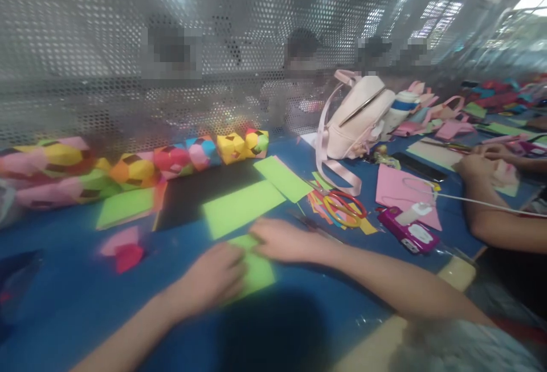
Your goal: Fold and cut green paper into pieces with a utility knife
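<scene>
A small sheet of green paper (259, 274) lies on the blue table, between my hands and partly under them. My left hand (217, 272) is closed at the paper's left side, its fingers curled and a little blurred. At the upper edge, my right hand (277, 240) has its fingers bent down and pressed together on the same sheet. Just beyond them is a larger green sheet (239, 207), with another green sheet (284, 178) overlapping its far corner. Scissors with red and yellow handles (346, 209) rest on colored paper strips to the right of my right hand.
Folded paper balls (171, 161) line the back by a perforated metal screen (106, 36). Pink and red paper pieces (128, 255) lie left. A pale pink backpack (359, 115), a purple glue gun (408, 229) and pink paper (401, 187) are right, near another person's arm (491, 218).
</scene>
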A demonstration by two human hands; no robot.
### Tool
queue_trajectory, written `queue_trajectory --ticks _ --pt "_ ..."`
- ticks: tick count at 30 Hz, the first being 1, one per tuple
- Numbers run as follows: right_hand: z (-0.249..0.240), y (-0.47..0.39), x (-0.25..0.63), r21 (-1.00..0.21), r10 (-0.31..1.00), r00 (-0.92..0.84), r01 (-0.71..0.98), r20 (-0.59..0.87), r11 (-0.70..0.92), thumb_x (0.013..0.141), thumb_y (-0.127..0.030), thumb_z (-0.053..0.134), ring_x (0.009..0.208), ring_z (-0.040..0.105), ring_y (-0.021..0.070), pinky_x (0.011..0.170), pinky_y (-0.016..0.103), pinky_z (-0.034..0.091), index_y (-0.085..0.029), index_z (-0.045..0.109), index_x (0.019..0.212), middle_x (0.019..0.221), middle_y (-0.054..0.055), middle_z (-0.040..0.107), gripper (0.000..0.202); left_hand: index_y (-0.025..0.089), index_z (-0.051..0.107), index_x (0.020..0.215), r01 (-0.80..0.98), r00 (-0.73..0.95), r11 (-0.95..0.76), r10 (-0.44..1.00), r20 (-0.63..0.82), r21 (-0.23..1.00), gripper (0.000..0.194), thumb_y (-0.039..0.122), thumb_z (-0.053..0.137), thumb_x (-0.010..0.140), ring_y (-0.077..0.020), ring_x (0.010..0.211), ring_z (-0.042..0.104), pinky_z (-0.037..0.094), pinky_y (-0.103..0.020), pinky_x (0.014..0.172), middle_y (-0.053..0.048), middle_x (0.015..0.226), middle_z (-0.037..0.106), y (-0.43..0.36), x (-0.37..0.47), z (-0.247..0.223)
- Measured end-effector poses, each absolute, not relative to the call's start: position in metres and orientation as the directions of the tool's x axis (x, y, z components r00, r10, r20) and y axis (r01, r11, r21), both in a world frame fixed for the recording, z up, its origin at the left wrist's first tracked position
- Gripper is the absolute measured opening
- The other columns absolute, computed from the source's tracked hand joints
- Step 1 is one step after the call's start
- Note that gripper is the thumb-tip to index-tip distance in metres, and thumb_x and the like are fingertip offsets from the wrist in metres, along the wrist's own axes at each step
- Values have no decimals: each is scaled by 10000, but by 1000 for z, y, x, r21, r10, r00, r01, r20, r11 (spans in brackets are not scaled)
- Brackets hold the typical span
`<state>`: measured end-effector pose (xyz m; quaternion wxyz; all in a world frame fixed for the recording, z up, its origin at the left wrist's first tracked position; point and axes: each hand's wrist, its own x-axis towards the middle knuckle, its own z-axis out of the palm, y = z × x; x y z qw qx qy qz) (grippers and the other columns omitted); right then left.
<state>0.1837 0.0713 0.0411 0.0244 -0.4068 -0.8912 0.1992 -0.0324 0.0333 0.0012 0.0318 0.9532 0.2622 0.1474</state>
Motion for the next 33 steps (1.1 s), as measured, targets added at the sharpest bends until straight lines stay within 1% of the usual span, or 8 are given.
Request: queue_trajectory --ticks 8,13,18,21,23,27,31,33 --pt "16 70 184 -365 710 -704 656 17 660 893 -199 590 789 547 164 656 272 334 -170 619 833 843 35 626 72 194 570 1210 691 684 -713 699 208 122 432 409 648 844 -328 1186 581 522 -485 938 -195 1369 548 27 -38 -4" --pt "2 66 187 -321 674 -730 616 109 719 924 -215 546 787 537 179 693 308 350 -168 634 849 817 47 615 125 207 545 1258 723 638 -673 737 224 156 447 331 629 837 -327 1162 601 529 -490 932 -168 1314 601 25 -37 -11" --pt "-7 62 189 -230 600 -763 556 241 799 945 -227 490 778 533 192 705 331 385 -167 632 809 786 59 598 205 189 605 1114 727 557 -627 777 293 282 311 126 466 843 -248 902 679 578 -389 806 -118 994 696 29 -36 -13" --pt "-3 59 189 -348 654 -685 558 319 754 901 -247 556 895 567 211 772 344 441 -165 638 933 931 89 637 120 180 590 1097 720 532 -618 784 320 316 337 79 410 831 -227 860 683 584 -356 766 -111 956 694 30 -35 -13" --pt "6 58 189 -510 747 -566 555 348 657 826 -260 646 1033 568 231 855 363 464 -158 612 1091 1104 116 637 285 184 574 1109 718 520 -618 782 344 319 338 84 406 833 -227 872 685 584 -350 759 -109 969 695 29 -36 -14" --pt "25 59 190 -830 903 -426 481 58 281 772 -199 655 856 637 179 748 312 513 -165 626 1111 997 65 690 342 220 544 1145 713 456 -591 799 392 377 325 143 457 842 -227 906 684 577 -355 776 -84 1011 692 28 -38 -16" --pt "29 66 193 -934 939 -343 343 -27 98 757 -185 618 740 621 143 699 285 508 -157 673 954 813 18 677 206 221 498 1216 585 137 -351 931 337 731 378 279 550 846 -226 972 665 559 -361 795 -85 1065 666 35 -38 -9" --pt "25 71 195 -959 967 -253 270 18 88 728 -206 633 712 606 137 694 289 505 -155 667 929 773 5 657 211 199 487 1218 318 25 -114 993 112 941 418 349 587 841 -204 846 679 556 -335 715 -63 949 679 39 -35 -4"
